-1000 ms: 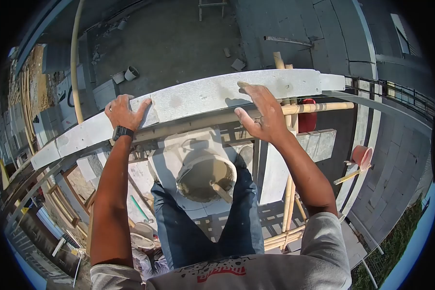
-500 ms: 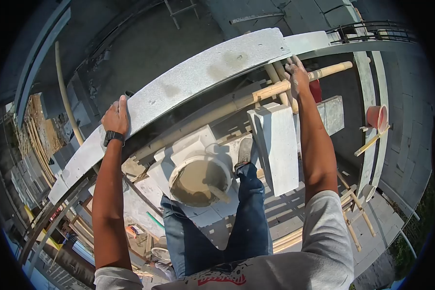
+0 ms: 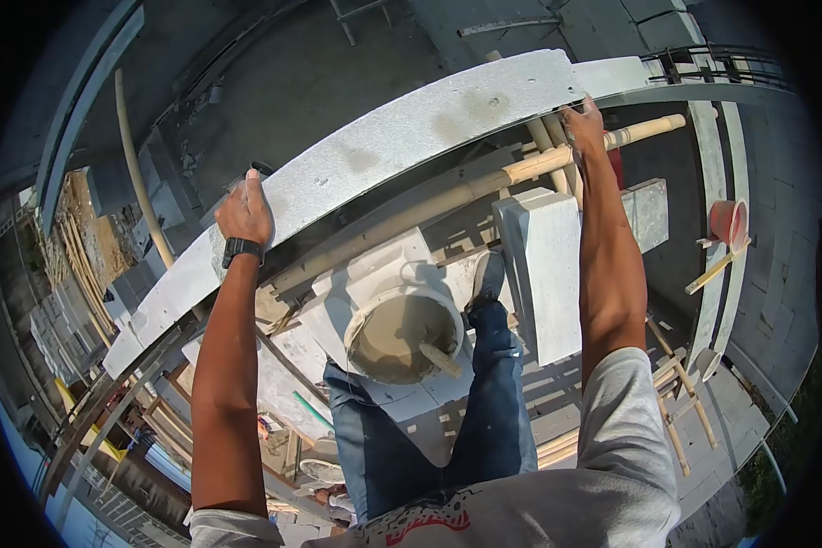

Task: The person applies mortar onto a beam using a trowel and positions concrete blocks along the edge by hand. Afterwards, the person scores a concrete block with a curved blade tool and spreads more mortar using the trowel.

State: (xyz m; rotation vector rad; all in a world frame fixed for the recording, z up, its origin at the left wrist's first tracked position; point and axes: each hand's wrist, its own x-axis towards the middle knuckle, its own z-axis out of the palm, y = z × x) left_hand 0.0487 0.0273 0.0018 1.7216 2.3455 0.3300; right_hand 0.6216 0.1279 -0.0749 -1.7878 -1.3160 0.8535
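A long white aerated concrete block (image 3: pixel 411 119) with damp grey patches lies along the top of the wall in front of me. My left hand (image 3: pixel 245 216) grips its left end, thumb up along the edge, with a dark watch on the wrist. At the other end, my right hand (image 3: pixel 584 128) closes around the near corner, its fingers partly hidden. Further white blocks (image 3: pixel 169 297) continue the row on the left, and another block (image 3: pixel 607 76) adjoins on the right. Below, between my legs, stands a bucket (image 3: pixel 352 315) of grey mortar with a tool handle (image 3: pixel 440 359) sticking out.
A bamboo pole (image 3: pixel 484 185) runs just below the wall top. Loose white blocks (image 3: pixel 553 274) stand beside my foot on the scaffold. At right, a red bucket (image 3: pixel 729 222) rests on a plank near a wooden-handled tool (image 3: pixel 717 267). Steel rebar (image 3: pixel 721 64) extends at upper right.
The whole view has shifted, so the scene sits slightly further right. Both hands stay at the block's ends; the right hand's fingers have curled in closer around the corner.
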